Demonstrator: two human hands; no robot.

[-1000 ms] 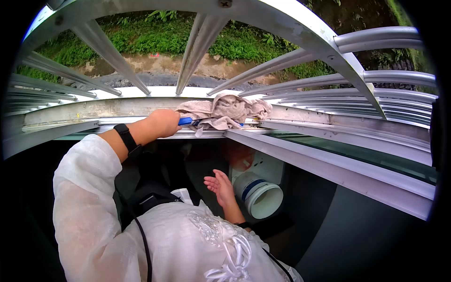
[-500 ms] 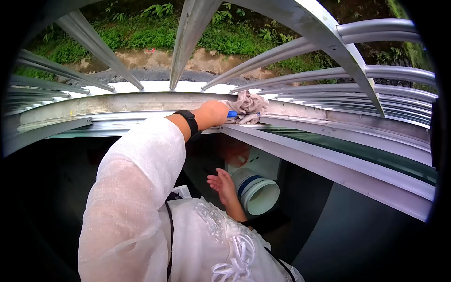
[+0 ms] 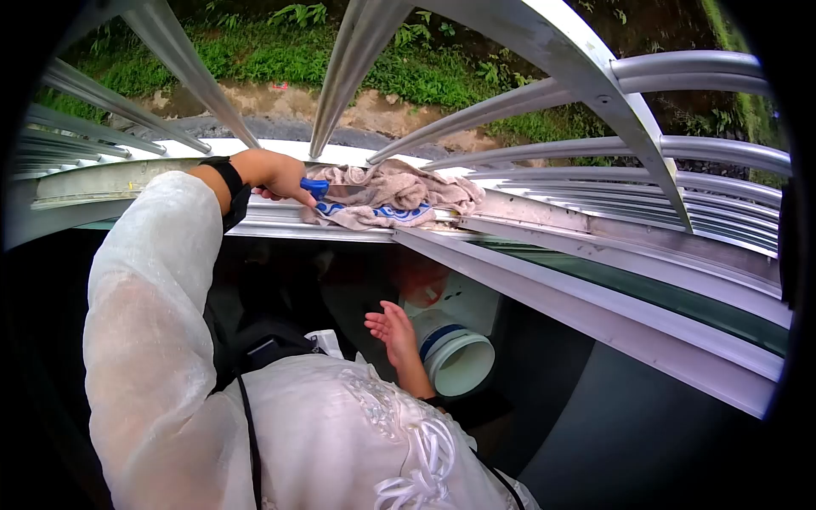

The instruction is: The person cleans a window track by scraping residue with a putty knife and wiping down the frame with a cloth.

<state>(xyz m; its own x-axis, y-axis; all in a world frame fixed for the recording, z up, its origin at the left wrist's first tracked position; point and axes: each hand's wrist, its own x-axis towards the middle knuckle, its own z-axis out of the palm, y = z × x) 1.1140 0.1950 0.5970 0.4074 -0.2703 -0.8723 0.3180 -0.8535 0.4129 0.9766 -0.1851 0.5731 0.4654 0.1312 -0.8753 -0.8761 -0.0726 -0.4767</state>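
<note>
From where I stand, the left hand (image 3: 285, 174) is closed around a blue-handled tool (image 3: 315, 187), just at the near end of a crumpled, pinkish-grey cloth (image 3: 404, 183). The cloth lies in a loose heap along the window track (image 3: 280, 228), its long axis running left to right with the sill, so it stretches off to the person's right from that grip. The tool points the same way, its handle at the left and its metal part reaching in among the folds; I can't rightly tell where the tip ends, as the cloth covers it.

A blue-patterned strip shows along the cloth's near edge. Beyond it stand the curved metal bars (image 3: 348, 76).

The right hand (image 3: 395, 336) is well apart from the other, fingers loosely spread and nothing in it, held low inside the room beside a white bucket (image 3: 438, 336). From there the cloth is straight ahead and higher up. Of the two, the left hand is clearly the nearer, right against the cloth.
</note>
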